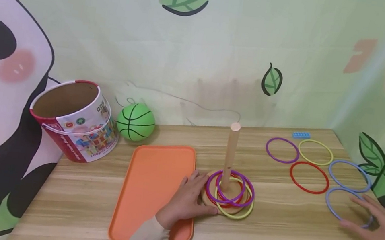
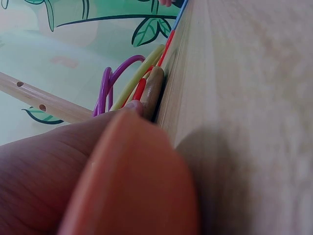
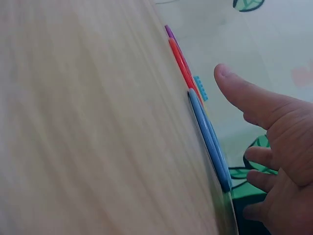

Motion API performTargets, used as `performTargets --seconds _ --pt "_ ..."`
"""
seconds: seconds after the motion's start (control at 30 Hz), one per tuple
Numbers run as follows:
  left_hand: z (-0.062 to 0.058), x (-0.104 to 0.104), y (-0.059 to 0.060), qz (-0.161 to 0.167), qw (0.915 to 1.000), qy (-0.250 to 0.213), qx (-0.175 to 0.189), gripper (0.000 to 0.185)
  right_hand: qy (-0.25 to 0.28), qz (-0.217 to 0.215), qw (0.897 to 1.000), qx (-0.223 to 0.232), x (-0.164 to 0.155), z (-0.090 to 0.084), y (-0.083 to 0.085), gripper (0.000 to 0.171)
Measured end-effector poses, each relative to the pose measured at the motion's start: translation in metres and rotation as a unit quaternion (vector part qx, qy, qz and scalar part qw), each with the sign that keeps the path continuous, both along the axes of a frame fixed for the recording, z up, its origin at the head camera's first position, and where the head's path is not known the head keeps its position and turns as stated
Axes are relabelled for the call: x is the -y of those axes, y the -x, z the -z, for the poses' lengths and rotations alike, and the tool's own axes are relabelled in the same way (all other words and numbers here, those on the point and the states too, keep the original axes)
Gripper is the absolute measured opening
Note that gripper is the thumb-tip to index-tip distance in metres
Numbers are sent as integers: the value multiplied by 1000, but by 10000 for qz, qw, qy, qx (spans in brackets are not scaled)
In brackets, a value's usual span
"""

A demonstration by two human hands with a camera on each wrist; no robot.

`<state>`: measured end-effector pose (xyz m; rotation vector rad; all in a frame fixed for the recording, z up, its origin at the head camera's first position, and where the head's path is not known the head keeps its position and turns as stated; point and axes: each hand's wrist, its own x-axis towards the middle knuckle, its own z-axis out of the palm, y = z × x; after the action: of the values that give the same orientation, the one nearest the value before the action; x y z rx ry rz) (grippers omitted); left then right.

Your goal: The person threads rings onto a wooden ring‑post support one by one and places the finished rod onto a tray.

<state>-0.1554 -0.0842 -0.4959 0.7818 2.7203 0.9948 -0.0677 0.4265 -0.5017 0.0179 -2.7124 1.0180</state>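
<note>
A wooden peg stand (image 1: 230, 157) rises from a round base mid-table, with purple, red and yellow rings (image 1: 236, 201) stacked around the peg. My left hand (image 1: 194, 195) lies against the base's left side with fairly straight fingers. The left wrist view shows those fingers (image 2: 98, 166) against the base edge (image 2: 152, 90). My right hand (image 1: 366, 218) is spread over the nearer blue ring (image 1: 331, 205) at the table's right, holding nothing. In the right wrist view its fingers (image 3: 259, 132) hover beside that blue ring (image 3: 208, 137). Whether they touch it is unclear.
Loose purple (image 1: 282, 150), yellow (image 1: 315, 152), red (image 1: 309, 177) and blue (image 1: 349, 176) rings lie at the right back, with a small blue brick (image 1: 301, 134) behind them. An orange tray (image 1: 149, 179), a green ball (image 1: 136, 122) and a tilted open bucket (image 1: 75, 119) are on the left.
</note>
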Motion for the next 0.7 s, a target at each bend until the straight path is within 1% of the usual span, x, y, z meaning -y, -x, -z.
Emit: performTargets --seconds 0.13,0.2,0.33,0.4,0.57,0.7 --pt "-1 0 0 -11 10000 13 44 107 40 156 9998 84 -7 6 -3 86" --pt "-1 0 0 -16 10000 12 68 107 35 195 9994 270 -10 7 -3 81" --pt "-1 1 -1 -10 10000 15 59 107 60 255 9965 791 -15 9 -3 73" --pt "-1 1 -1 -15 10000 16 47 107 24 325 9951 931 -16 11 -2 71" --pt "0 0 0 -16 10000 25 -19 107 -36 489 9934 1035 -18 13 1 68" --pt "0 0 0 -8 10000 33 -17 107 84 489 9940 974 -17 14 -1 54"
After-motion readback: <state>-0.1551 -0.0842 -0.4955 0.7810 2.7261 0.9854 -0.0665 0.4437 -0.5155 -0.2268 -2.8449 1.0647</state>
